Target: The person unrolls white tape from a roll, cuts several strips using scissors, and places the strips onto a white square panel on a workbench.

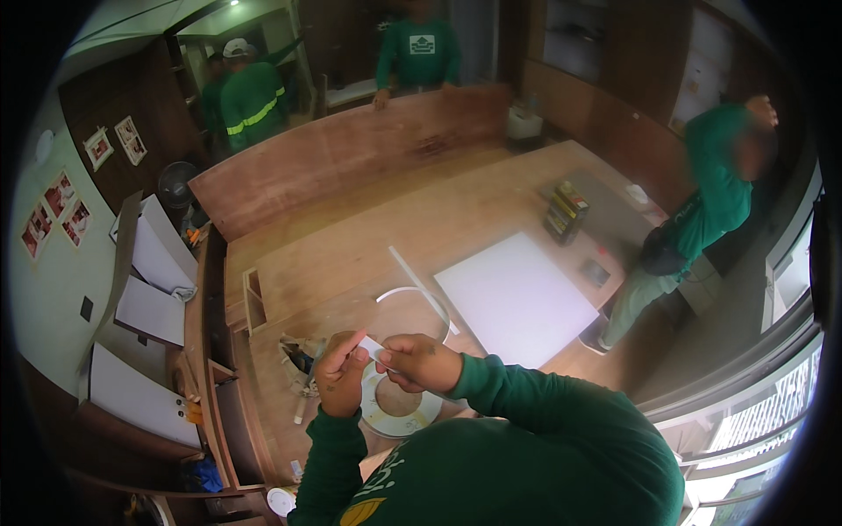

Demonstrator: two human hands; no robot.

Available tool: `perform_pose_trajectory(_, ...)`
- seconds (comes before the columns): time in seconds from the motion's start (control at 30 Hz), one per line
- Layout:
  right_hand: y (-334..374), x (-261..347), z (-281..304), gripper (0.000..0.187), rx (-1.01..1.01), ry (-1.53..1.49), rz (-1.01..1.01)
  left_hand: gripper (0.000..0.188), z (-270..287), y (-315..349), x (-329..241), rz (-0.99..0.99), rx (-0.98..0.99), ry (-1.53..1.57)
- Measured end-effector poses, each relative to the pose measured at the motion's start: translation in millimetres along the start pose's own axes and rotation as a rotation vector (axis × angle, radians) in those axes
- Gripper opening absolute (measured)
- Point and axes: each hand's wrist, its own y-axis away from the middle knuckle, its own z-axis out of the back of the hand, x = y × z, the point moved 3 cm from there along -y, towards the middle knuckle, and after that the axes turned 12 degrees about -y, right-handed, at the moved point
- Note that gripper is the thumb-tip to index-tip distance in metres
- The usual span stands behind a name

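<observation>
Both of my hands are closed on a small flat white strip (pixel 372 348), held up in front of my chest. My left hand (pixel 340 375) pinches one end between thumb and fingers. From the other side, my right hand (pixel 423 361) grips it, thumb on top. Below them on the wooden worktop lies a ring-shaped roll of white edging tape (pixel 375 415), partly hidden by my right hand and arm. A curved length of tape (pixel 399 290) arcs up beyond my hands. Whether the held strip joins the roll cannot be seen.
A white panel (pixel 517 298) lies right of the roll, beside a narrow straight strip (pixel 419 282). Farther right stands a rectangular can (pixel 566 213). A tool bag (pixel 301 358) sits left of my hands. An upright wooden board (pixel 351 145) edges the far side; other people stand around.
</observation>
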Motion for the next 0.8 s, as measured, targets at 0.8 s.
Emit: perform_pose_trajectory(0.8,9.0,-5.8,2.8,0.026,0.119,0.203,-0.244,0.030,29.5,-5.1,-67.1,-0.678,0.477,-0.903)
